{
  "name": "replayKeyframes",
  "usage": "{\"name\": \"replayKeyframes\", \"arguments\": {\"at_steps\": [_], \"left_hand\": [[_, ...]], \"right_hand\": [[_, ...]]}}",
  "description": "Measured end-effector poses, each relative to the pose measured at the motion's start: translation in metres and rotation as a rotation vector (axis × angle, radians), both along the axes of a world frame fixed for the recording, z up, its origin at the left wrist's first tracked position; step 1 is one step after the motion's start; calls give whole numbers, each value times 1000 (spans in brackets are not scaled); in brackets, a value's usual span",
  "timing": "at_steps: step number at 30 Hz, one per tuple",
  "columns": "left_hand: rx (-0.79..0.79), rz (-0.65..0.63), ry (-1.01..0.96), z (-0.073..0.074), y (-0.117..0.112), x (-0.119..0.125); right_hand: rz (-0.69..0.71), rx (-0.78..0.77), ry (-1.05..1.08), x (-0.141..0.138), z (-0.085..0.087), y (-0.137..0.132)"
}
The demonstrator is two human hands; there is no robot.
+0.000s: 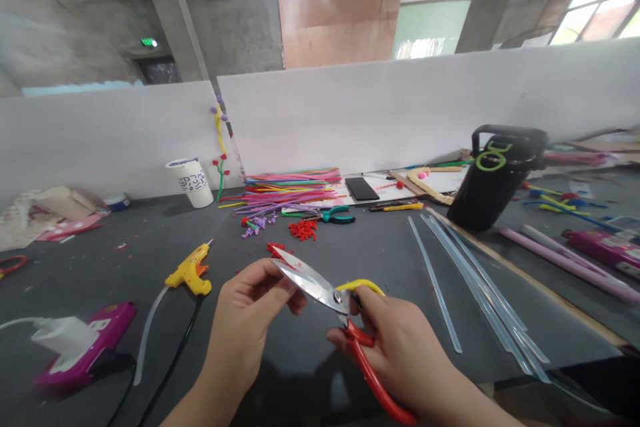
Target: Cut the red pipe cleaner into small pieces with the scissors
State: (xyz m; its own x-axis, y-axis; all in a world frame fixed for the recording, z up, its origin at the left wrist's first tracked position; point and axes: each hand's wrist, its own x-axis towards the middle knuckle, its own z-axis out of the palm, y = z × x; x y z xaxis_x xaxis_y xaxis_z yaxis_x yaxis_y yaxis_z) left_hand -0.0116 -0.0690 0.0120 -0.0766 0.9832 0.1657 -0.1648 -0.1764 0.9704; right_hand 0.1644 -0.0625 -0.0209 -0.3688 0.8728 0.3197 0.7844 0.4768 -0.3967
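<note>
My right hand point(400, 353) grips the red and yellow handles of a pair of scissors point(320, 287), whose steel blades point up and left. My left hand point(250, 320) is curled with its fingertips pinched right at the blades. What they pinch is hidden. Just past the blade tips lies a small heap of red snippets point(274, 249) on the dark grey table point(150, 260).
A yellow glue gun point(191, 272) and a pink power strip point(90, 347) lie at the left. Clear glue sticks point(480, 293) lie at the right beside a black jug point(493, 180). Coloured pipe cleaners point(290, 190), green pliers point(336, 215), a phone point(361, 188) and a paper cup point(193, 181) sit by the white partition.
</note>
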Motion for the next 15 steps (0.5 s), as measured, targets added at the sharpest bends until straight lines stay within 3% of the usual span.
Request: {"name": "replayKeyframes", "arguments": {"at_steps": [15], "left_hand": [[17,31,72,-2,2,-4]], "right_hand": [[-56,31,19,2,1,2]]}}
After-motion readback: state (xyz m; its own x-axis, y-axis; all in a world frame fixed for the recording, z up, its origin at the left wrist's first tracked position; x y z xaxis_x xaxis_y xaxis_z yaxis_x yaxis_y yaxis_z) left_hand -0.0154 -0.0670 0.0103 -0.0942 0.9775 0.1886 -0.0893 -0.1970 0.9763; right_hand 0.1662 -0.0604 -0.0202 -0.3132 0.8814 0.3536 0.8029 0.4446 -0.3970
